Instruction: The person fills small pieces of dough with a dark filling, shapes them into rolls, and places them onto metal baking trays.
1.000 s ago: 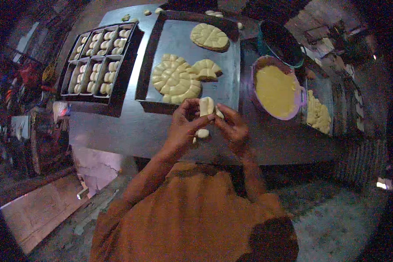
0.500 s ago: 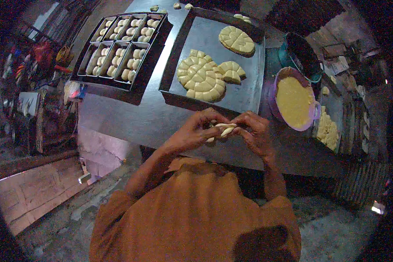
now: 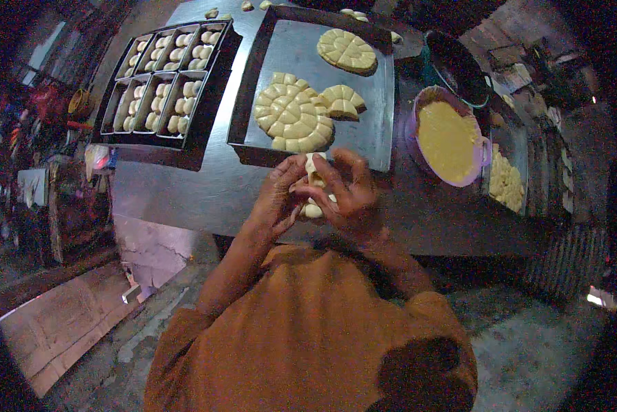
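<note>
Head | basin (image 3: 486, 152): yellow mixture (image 3: 448, 141) | tray (image 3: 371, 141): segmented shapes (image 3: 293, 113) | left hand (image 3: 278, 187), right hand (image 3: 354, 199): pinching dough (image 3: 312, 165)

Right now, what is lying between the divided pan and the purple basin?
The large metal tray, with cut dough on it, lies between the divided pan and purple basin, in the head view.
</note>
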Available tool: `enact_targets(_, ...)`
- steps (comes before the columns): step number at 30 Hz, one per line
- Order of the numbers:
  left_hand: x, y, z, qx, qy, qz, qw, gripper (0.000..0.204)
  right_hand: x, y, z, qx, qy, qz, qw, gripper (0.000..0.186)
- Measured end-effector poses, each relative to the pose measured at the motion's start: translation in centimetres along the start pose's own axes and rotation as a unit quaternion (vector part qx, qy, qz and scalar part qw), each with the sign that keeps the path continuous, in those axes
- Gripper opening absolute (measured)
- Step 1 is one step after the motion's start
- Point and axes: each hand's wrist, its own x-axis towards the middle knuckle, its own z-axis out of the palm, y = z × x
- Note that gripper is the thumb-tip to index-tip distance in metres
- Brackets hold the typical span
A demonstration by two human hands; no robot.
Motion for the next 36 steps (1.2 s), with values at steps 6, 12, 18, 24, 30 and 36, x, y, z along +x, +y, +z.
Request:
enact_targets(6,0.2,-0.3,0.2,0.033,0.021,0.080,0.996,0.030,-1.0,-1.4,2.0,0.072,0.048,0.202,0.975,0.028)
enact_targets(12,0.3,1.0,0.6,0.096,-0.048,0.104,0.989,0.030,0.1,0.9,0.8,0.386,0.005,0.401,0.831,0.017)
enact_targets(18,0.7,-0.7,1.9,0.240,0.059,0.142,0.959,0.033,-2.0,2.3,1.5,0.331,0.019,0.320,0.887,0.020)
enact_targets(24,0.7,-0.3,2.2,0.124,0.067,0.066,0.988,0.026,-1.8,1.7,0.4,0.171,0.034,0.077,0.982,0.021)
enact_targets(30,0.0,-0.8,2.9,0.366,0.046,0.130,0.920,0.025,-2.7,3.2,-0.1,0.057,-0.019,0.025,0.998,0.022)
enact_targets(36,-0.1,-0.9,3.2,0.418,-0.013,0.152,0.896,0.024,-2.3,2.3,0.1,0.107,0.046,0.191,0.975,0.023)
